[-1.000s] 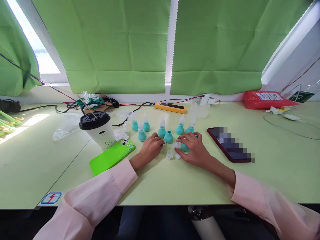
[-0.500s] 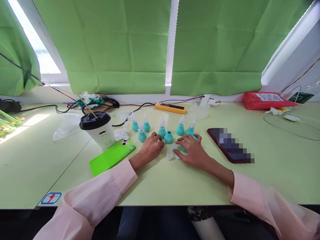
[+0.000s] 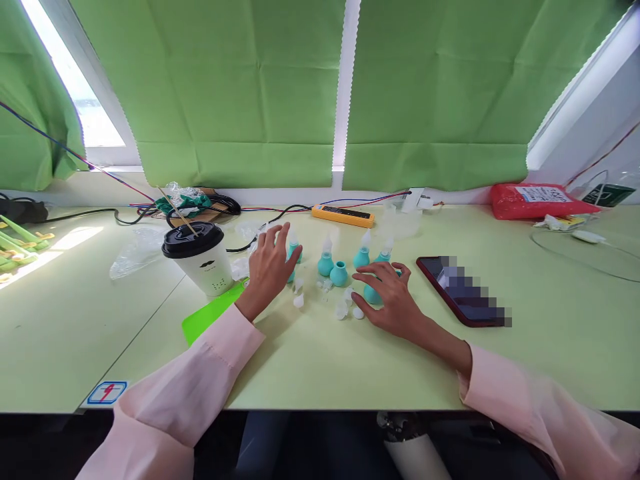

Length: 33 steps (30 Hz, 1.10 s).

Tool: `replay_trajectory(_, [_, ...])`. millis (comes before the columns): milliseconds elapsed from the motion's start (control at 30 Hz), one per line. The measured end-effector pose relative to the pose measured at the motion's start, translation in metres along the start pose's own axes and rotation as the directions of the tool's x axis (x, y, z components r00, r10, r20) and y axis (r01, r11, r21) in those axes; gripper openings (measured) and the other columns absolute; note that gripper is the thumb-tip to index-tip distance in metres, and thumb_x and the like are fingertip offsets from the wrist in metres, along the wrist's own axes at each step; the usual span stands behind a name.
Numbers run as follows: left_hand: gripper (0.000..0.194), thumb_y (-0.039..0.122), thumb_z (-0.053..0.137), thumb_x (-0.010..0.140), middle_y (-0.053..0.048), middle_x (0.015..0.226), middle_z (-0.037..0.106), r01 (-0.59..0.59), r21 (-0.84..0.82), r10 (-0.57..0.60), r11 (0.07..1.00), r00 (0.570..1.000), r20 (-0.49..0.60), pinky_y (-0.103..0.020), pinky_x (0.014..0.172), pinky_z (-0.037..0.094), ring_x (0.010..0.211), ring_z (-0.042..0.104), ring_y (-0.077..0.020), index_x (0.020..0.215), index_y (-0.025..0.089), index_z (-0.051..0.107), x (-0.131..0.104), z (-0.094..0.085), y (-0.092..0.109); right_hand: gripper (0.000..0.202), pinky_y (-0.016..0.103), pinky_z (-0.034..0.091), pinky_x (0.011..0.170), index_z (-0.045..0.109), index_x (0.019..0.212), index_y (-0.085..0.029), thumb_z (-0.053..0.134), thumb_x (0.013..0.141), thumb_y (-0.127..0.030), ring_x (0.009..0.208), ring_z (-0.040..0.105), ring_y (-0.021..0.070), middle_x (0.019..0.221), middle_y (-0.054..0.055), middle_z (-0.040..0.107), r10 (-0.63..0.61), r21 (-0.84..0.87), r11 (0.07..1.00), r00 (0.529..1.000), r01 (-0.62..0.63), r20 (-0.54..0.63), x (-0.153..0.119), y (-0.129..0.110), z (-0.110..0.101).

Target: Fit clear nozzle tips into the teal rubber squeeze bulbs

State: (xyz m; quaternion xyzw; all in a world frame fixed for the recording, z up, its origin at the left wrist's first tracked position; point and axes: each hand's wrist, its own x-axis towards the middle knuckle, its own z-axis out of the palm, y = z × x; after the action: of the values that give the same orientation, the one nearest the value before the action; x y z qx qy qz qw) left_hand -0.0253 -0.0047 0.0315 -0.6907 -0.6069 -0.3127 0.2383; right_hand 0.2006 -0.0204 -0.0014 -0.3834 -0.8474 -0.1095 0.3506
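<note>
Several small teal bulbs stand on the pale green table, most with a clear pointed tip; one bulb (image 3: 339, 274) near the middle has an open top. My left hand (image 3: 270, 263) is raised with its fingers apart, over the left bulbs, and holds nothing. Beside a teal bulb (image 3: 372, 294) my right hand (image 3: 390, 298) hovers with spread fingers, and nothing shows in its grasp. Small clear plastic pieces (image 3: 341, 309) lie between the hands, and another white piece (image 3: 299, 301) rests right of my left hand.
A lidded cup (image 3: 203, 263) and a bright green phone case (image 3: 210, 317) are at the left. A dark phone (image 3: 457, 293) lies at the right. Behind are a yellow power strip (image 3: 343, 215), cables, plastic bags and a red package (image 3: 540, 201).
My left hand has moved left and up from the small pieces at the middle, and its fingers have spread. My right hand stays nearly in place.
</note>
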Motion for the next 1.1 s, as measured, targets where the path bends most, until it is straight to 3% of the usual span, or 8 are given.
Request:
replay_trajectory(167, [0.034, 0.026, 0.038, 0.082, -0.005, 0.087, 0.063, 0.053, -0.049, -0.046, 0.997, 0.99, 0.135, -0.024, 0.051, 0.04, 0.071, 0.058, -0.0179, 0.114, 0.019, 0.044, -0.003, 0.008, -0.005, 0.02, 0.04, 0.024, 0.081, 0.054, 0.091, -0.019, 0.05, 0.074, -0.029, 0.093, 0.049, 0.0222, 0.096, 0.007, 0.058, -0.033, 0.033, 0.999, 0.996, 0.036, -0.078, 0.0, -0.001, -0.002])
replay_trajectory(300, [0.03, 0.022, 0.042, 0.081, -0.006, 0.091, 0.063, -0.071, -0.296, 0.015, 0.953, 0.982, -0.187, -0.023, 0.06, 0.045, 0.074, 0.059, -0.0138, 0.111, 0.017, 0.046, -0.005, -0.001, 0.002, 0.025, 0.038, 0.027, 0.08, 0.051, 0.096, -0.02, 0.053, 0.072, -0.027, 0.094, 0.048, 0.0226, 0.098, 0.007, 0.057, -0.066, 0.056, 0.996, 0.984, 0.076, -0.167, -0.001, -0.005, -0.007])
replay_trajectory(400, [0.029, 0.018, 0.053, 0.075, -0.005, 0.097, 0.063, -0.298, -0.488, 0.045, 0.82, 0.885, -0.464, -0.026, 0.068, 0.048, 0.081, 0.059, -0.013, 0.104, 0.018, 0.051, -0.011, -0.016, 0.016, 0.043, 0.039, 0.029, 0.08, 0.041, 0.109, -0.021, 0.055, 0.07, -0.031, 0.099, 0.045, 0.0252, 0.108, 0.01, 0.051, -0.077, 0.067, 0.994, 0.976, 0.092, -0.202, -0.002, -0.009, -0.012])
replay_trajectory(467, [0.031, 0.015, 0.06, 0.07, -0.004, 0.097, 0.064, -0.394, -0.601, 0.023, 0.695, 0.848, -0.529, -0.026, 0.069, 0.05, 0.082, 0.06, -0.0135, 0.1, 0.02, 0.053, -0.018, -0.026, 0.03, 0.057, 0.041, 0.029, 0.081, 0.032, 0.117, -0.021, 0.057, 0.068, -0.036, 0.104, 0.042, 0.0274, 0.117, 0.012, 0.045, -0.092, 0.069, 0.992, 0.972, 0.109, -0.218, -0.002, -0.011, -0.014])
replay_trajectory(600, [0.022, 0.017, 0.063, 0.066, -0.005, 0.089, 0.066, -0.154, -0.907, 0.024, 0.392, 0.987, -0.157, -0.025, 0.059, 0.054, 0.07, 0.063, -0.0143, 0.088, 0.016, 0.058, -0.033, -0.038, 0.055, 0.066, 0.043, 0.029, 0.08, 0.027, 0.119, -0.019, 0.058, 0.065, -0.043, 0.103, 0.042, 0.0286, 0.115, 0.014, 0.047, -0.141, 0.053, 0.987, 0.97, 0.154, -0.198, -0.002, -0.014, -0.018])
replay_trajectory(700, [0.018, 0.021, 0.062, 0.067, -0.006, 0.088, 0.065, 0.094, -0.976, 0.055, 0.198, 0.993, 0.107, -0.027, 0.061, 0.053, 0.077, 0.062, -0.0167, 0.083, 0.015, 0.058, -0.037, -0.038, 0.061, 0.042, 0.037, 0.033, 0.074, 0.039, 0.107, -0.018, 0.054, 0.072, -0.034, 0.083, 0.052, 0.0206, 0.091, 0.008, 0.06, -0.208, 0.089, 0.972, 0.972, 0.218, -0.113, -0.003, -0.015, -0.017])
replay_trajectory(933, [0.038, 0.038, 0.035, 0.082, 0.002, 0.053, 0.044, 0.282, -0.882, 0.238, 0.378, 0.891, 0.387, -0.021, 0.047, 0.035, 0.049, 0.04, -0.0065, 0.054, 0.014, 0.044, -0.034, -0.033, 0.055, 0.011, 0.025, 0.034, 0.049, 0.047, 0.08, -0.016, 0.046, 0.076, -0.026, 0.05, 0.046, 0.0122, 0.058, 0.001, 0.053, -0.285, 0.148, 0.945, 0.957, 0.291, -0.062, -0.004, -0.013, -0.013])
replay_trajectory(1100, [0.043, 0.05, 0.02, 0.081, 0.006, 0.041, 0.026, 0.634, -0.769, 0.27, 0.081, 0.729, 0.629, -0.021, 0.038, 0.021, 0.036, 0.022, -0.005, 0.052, 0.018, 0.025, -0.031, -0.024, 0.055, 0.01, 0.025, 0.035, 0.049, 0.047, 0.081, -0.016, 0.046, 0.075, -0.025, 0.052, 0.048, 0.0127, 0.06, 0.001, 0.054, -0.302, 0.181, 0.936, 0.953, 0.302, -0.028, -0.003, -0.01, -0.011])
